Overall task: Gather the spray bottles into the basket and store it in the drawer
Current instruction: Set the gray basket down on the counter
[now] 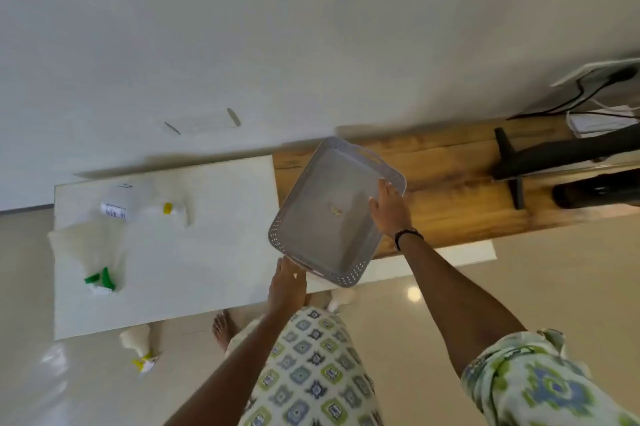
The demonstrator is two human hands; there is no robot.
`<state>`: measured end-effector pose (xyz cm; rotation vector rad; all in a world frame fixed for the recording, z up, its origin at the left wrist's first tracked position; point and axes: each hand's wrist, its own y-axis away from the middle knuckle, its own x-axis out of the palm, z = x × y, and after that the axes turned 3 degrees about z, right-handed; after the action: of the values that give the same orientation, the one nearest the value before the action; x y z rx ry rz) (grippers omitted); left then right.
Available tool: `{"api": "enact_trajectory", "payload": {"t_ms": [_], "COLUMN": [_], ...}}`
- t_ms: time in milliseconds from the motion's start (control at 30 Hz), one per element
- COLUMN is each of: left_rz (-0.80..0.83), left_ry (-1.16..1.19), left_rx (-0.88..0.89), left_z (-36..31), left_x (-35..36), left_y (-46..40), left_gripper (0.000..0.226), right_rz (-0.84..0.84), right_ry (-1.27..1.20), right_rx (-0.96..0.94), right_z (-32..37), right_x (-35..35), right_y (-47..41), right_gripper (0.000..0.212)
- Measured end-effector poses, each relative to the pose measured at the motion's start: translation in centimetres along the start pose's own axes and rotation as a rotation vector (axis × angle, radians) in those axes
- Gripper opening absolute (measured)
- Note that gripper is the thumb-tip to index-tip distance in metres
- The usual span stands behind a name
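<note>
A grey perforated basket (346, 273) is held tilted over the seam between the white cabinet top (207, 252) and the wooden shelf (450, 183). My left hand (287, 283) grips its near rim and my right hand (389, 210) grips its right rim. The basket holds only a small scrap. Two white spray bottles lie on the white top at the left: one with a yellow nozzle (138, 207), one with a green trigger (93, 259). A third bottle with a yellow trigger (138, 346) lies on the floor. Another white bottle (341, 301) shows on the floor below the basket.
A black monitor stand (509, 169) and cables (588, 93) occupy the right end of the wooden shelf, with a dark object (595, 195) beside them. The wall rises behind. My bare foot (223, 328) stands on the glossy floor near the cabinet front.
</note>
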<state>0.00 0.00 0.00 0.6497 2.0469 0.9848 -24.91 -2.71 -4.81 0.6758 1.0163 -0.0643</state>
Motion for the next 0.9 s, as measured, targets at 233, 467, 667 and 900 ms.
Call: {"api": "enact_trajectory", "payload": {"t_ms": [233, 467, 667, 900], "left_rz": [0.086, 0.191, 0.289, 0.138], "left_ry": [0.119, 0.405, 0.757, 0.856], "left_rx": [-0.313, -0.448, -0.452, -0.472], "left_z": [1.3, 1.6, 1.4, 2.8], "left_x": [1.7, 2.6, 2.9, 1.3], "left_y": [-3.6, -6.7, -8.6, -9.0], "left_gripper": [0.057, 0.049, 0.046, 0.038], "right_rz": [0.019, -0.037, 0.01, -0.15], "right_ry": [0.038, -0.013, -0.058, -0.029], "right_rx": [0.039, 0.047, 0.103, 0.147], "right_z": [-0.2, 0.0, -0.4, -1.1], "right_x": [0.2, 0.3, 1.4, 1.9], "right_y": [-5.8, -11.3, -13.4, -13.4], "right_gripper": [0.057, 0.052, 0.047, 0.023]}}
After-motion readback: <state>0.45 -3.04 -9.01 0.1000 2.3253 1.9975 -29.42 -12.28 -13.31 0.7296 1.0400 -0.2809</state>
